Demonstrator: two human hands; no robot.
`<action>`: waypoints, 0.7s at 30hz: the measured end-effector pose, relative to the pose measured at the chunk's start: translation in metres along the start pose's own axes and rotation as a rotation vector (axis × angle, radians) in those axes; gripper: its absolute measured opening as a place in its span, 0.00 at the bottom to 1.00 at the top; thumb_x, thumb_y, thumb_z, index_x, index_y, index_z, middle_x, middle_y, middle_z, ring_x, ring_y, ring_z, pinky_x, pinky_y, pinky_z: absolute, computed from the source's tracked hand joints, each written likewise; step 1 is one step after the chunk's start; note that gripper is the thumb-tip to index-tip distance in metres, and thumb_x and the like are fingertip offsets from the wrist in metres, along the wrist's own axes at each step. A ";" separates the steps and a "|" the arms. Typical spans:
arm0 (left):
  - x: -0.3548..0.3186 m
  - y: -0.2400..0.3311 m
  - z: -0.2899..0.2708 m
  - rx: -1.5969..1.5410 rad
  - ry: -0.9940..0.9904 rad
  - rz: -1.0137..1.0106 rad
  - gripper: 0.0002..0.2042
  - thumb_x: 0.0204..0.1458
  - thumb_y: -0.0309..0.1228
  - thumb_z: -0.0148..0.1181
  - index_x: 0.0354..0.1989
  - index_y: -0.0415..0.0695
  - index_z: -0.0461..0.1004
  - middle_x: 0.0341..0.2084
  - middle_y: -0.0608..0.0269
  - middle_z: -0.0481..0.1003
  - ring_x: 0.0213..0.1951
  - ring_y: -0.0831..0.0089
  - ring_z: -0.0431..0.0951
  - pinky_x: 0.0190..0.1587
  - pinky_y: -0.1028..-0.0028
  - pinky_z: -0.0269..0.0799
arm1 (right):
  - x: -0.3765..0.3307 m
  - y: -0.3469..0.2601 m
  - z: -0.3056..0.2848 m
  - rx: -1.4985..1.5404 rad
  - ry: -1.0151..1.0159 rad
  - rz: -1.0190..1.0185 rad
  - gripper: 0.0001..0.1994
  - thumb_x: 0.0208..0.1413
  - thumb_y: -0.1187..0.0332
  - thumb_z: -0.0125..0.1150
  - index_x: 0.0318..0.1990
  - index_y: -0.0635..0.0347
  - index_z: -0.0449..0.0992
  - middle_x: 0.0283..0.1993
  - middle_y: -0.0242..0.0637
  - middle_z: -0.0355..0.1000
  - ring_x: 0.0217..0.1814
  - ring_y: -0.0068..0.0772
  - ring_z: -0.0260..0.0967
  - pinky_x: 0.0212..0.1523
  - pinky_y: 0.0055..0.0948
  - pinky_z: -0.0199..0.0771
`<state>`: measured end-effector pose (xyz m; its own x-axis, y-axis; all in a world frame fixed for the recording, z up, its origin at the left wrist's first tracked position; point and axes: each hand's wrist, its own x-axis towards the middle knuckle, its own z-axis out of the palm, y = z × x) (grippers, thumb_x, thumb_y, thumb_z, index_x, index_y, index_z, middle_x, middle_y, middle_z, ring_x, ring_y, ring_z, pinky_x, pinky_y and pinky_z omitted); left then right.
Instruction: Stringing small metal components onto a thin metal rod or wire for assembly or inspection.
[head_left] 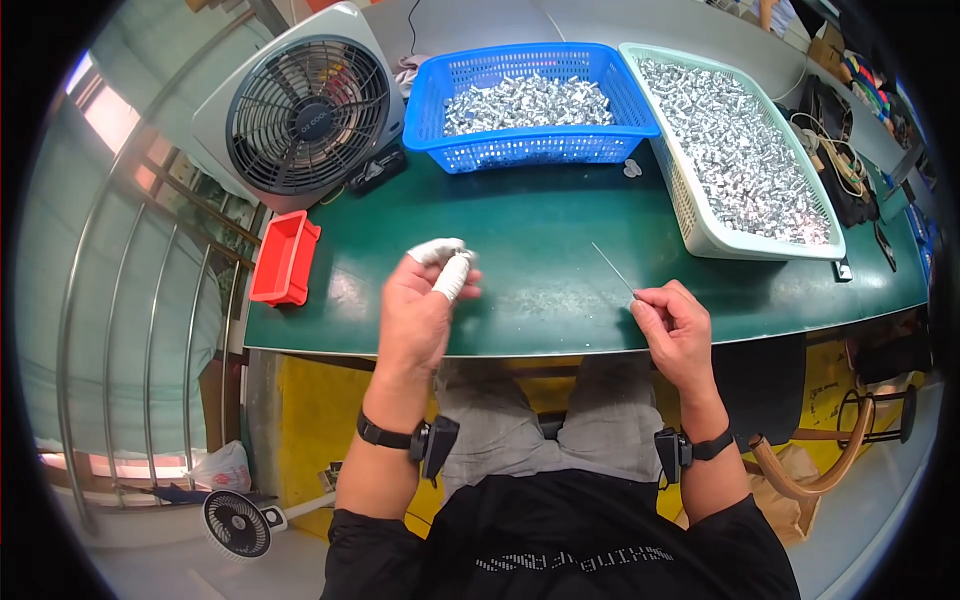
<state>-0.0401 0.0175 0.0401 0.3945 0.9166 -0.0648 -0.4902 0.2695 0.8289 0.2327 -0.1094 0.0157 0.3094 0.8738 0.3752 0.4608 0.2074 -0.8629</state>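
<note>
My left hand (415, 310) is closed over the near left part of the green table (520, 220), its thumb and forefinger wrapped in white tape. Pinched between those taped tips is a small silver metal part (462, 253), mostly covered by the fingers. To the right, my right hand (682, 332) is closed on the near end of a thin metal rod (612, 267). The rod slants away to the upper left, and its far tip is apart from the left hand. Similar silver parts (530, 103) fill a blue basket (540, 152) at the back.
A pale green basket (685, 205) heaped with silver parts stands at the right. At the left are a red bin (283, 262) and a large grey fan (310, 115). Several small pale discs (632, 169) lie by the blue basket. Pliers (885, 246) rest at the far right.
</note>
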 end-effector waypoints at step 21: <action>-0.020 0.076 -0.038 -0.551 0.030 0.157 0.09 0.60 0.29 0.56 0.47 0.42 0.73 0.40 0.60 0.73 0.38 0.69 0.71 0.42 0.69 0.70 | -0.002 0.007 -0.001 -0.032 -0.040 -0.037 0.05 0.59 0.78 0.59 0.41 0.68 0.76 0.30 0.25 0.60 0.30 0.14 0.55 0.31 0.15 0.54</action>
<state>-0.1145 0.0310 0.0835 0.2660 0.9639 0.0133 -0.8770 0.2362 0.4185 0.2363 -0.1100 0.0093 0.2584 0.8828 0.3922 0.4975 0.2264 -0.8374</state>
